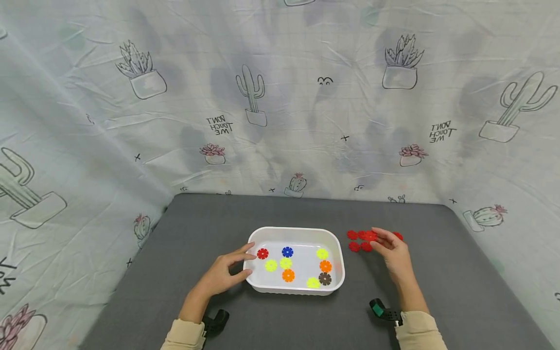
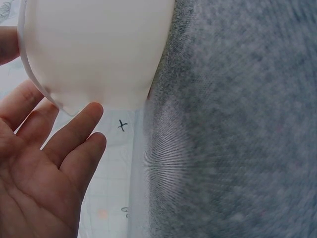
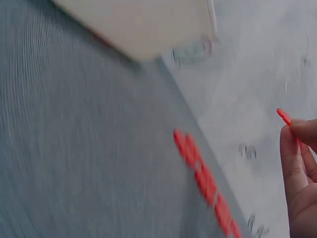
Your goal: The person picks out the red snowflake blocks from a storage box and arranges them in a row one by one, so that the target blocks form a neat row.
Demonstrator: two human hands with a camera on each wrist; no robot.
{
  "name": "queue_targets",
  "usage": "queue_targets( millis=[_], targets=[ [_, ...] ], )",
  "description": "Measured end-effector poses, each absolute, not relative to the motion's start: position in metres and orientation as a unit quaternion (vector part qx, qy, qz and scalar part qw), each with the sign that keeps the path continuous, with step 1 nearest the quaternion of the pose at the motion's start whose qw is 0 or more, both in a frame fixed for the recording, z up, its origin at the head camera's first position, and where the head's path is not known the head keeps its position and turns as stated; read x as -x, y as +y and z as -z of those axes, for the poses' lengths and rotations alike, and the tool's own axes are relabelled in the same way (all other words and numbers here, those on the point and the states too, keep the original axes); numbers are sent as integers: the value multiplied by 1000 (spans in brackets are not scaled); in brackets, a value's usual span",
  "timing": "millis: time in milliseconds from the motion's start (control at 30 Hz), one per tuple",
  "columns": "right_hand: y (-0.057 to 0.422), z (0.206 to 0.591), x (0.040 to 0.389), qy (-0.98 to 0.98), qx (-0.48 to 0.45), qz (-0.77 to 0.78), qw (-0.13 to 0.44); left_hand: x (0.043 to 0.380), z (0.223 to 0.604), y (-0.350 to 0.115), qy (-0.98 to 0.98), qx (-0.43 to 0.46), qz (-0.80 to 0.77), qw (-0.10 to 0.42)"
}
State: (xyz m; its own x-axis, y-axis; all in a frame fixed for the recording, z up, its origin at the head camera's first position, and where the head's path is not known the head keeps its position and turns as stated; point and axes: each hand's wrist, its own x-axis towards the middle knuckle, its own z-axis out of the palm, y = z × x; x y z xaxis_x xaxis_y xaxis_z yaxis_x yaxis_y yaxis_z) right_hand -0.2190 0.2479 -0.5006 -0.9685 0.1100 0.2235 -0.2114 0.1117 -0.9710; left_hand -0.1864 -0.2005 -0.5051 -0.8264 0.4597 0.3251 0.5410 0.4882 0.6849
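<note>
A white tray [image 1: 294,287] holds several flat notched plastic discs, among them a red one [image 1: 262,253], a blue one [image 1: 287,252] and a dark brown one [image 1: 325,278]. My left hand [image 1: 226,272] rests at the tray's left end, fingers fairly straight. Up close in the left wrist view, fingertips [image 2: 94,111] lie along the tray's outer wall [image 2: 99,54], while other fingers pass over its rim. Right of the tray, my right hand [image 1: 395,255] pinches a red notched disc [image 3: 283,116] between thumb and finger, raised above the table. More red discs [image 1: 354,247] lie beneath and beside that hand.
The dark grey table [image 1: 210,218] carries the tray near its middle. Behind it and at the sides hangs a pale cloth [image 1: 297,121] printed with cacti. A red disc [image 1: 398,236] lies partly behind the right hand. Black bands [image 1: 385,311] sit on both wrists.
</note>
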Motion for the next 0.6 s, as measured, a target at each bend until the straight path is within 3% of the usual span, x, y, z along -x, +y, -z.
queue_targets(
  millis=[300,600],
  targets=[
    [281,526,225,-677,80,-711,173,190,512,-203,-856,288,428,41],
    [287,538,231,-718,144,-651,201,191,511,-204,-854,290,429,37]
  ],
)
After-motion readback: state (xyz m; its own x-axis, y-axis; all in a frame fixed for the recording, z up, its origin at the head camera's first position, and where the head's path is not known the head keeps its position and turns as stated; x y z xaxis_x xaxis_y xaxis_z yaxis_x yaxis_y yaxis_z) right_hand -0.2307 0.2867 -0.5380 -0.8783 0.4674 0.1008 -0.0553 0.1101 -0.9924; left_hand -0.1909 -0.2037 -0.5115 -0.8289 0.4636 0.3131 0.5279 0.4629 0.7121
